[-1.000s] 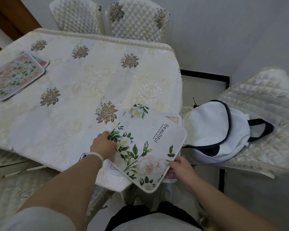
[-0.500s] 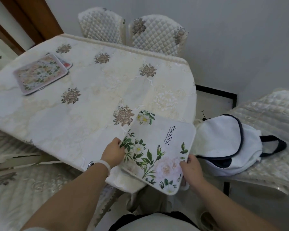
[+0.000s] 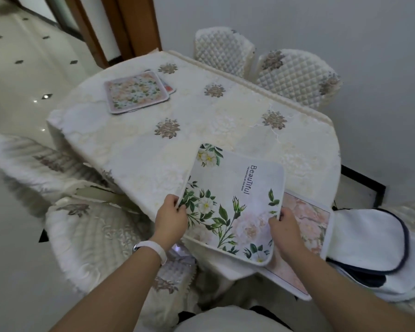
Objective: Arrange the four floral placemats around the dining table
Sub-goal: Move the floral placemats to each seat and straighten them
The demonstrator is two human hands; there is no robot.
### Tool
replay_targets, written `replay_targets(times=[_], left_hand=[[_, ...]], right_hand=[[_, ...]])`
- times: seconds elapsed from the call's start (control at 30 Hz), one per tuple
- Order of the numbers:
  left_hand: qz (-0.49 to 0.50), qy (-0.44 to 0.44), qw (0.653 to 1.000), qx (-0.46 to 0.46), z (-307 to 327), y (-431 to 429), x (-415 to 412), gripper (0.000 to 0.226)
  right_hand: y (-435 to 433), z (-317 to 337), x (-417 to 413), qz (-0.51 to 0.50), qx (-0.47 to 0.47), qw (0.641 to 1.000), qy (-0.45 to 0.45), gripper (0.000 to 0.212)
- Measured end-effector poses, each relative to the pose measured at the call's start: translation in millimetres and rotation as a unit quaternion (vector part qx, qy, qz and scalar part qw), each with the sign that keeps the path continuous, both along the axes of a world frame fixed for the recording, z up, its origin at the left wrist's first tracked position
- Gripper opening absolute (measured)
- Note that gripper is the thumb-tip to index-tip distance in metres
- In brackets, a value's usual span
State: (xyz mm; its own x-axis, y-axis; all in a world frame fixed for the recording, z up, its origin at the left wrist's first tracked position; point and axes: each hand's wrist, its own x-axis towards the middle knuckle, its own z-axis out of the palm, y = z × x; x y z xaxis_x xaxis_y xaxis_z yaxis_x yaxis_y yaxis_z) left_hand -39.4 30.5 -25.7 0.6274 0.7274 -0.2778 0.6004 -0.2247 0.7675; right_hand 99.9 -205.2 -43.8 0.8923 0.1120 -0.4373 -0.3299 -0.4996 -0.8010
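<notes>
A white floral placemat (image 3: 235, 207) printed "Beautiful" is gripped at its edges by the left hand (image 3: 170, 218) and right hand (image 3: 286, 230), above a pink placemat (image 3: 307, 226) at the dining table (image 3: 134, 144) corner.

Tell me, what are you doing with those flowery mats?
A person is setting out placemats. Both hands, the left hand and the right hand, grip the white flowered placemat by its side edges at the near corner of the dining table. A pink placemat lies partly under it. Two more mats sit stacked at the far corner. None looks spread around the table yet.
</notes>
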Motion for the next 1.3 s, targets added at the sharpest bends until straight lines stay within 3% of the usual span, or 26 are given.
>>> replay_targets(times=[0.17,0.47,1.1,1.3], left_hand=[[0.063,-0.031,0.997,-0.016,-4.9,22.3,-23.1,0.004],[0.188,-0.086,0.974,-0.094,-13.0,28.3,-33.6,0.007],[0.362,-0.025,0.925,-0.115,-62.6,-7.0,-15.7,0.004],[0.380,0.000,0.916,-0.129,-74.3,-18.6,-10.4,0.005]], right_hand=[[41.1,16.9,4.2,0.065,0.002,0.997,-0.047,0.021],[99.0,18.8,41.2,0.146,-0.014,0.988,-0.055,0.018],[185.4,-34.2,112.5,0.371,-0.016,0.925,-0.083,0.019],[199.5,-46.2,128.2,0.420,-0.057,0.900,-0.105,0.027]])
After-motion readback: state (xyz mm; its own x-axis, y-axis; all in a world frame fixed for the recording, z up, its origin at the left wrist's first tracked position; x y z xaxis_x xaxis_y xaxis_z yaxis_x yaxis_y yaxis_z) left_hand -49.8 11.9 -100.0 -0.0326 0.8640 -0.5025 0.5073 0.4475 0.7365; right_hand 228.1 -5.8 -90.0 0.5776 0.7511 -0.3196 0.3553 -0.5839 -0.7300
